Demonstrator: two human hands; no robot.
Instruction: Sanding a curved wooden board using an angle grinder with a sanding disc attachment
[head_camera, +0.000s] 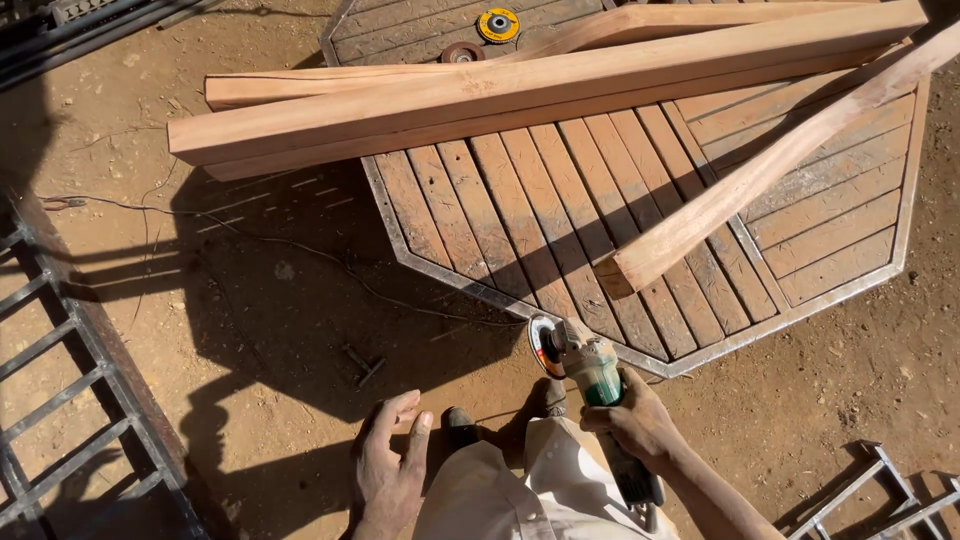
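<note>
Green plastic and grey metal make up the angle grinder (590, 375) that the right hand (640, 420) has closed around its body at lower centre of the frame, fingers wrapped tight, with the disc (545, 345) facing up-left and sitting just at the metal rim of the slatted table top (640, 365). The left hand (390, 465) hangs free at lower left of centre, fingers loosely spread and holding nothing, beside the pale trouser leg (500, 490). To do this stretch of work well, I judge that the free hand belongs on the tool's front end so that both hands steady it, since a one-handed grip lets the disc kick when it bites the edge. The disc wants to meet the rim at a shallow tilt, not flat on, and the feet (460, 425) just below it should stay back from the line of sparks. The cable (300, 250) trails across the dirt in the left-centre and should be kept behind the tool. Further out, long timber beams (520, 95) lie across the top of the table, one angled plank (760, 175) reaching down toward the centre right; they rest loosely and could shift if the table is jolted. Spare discs (497, 24) lie at top centre.
</note>
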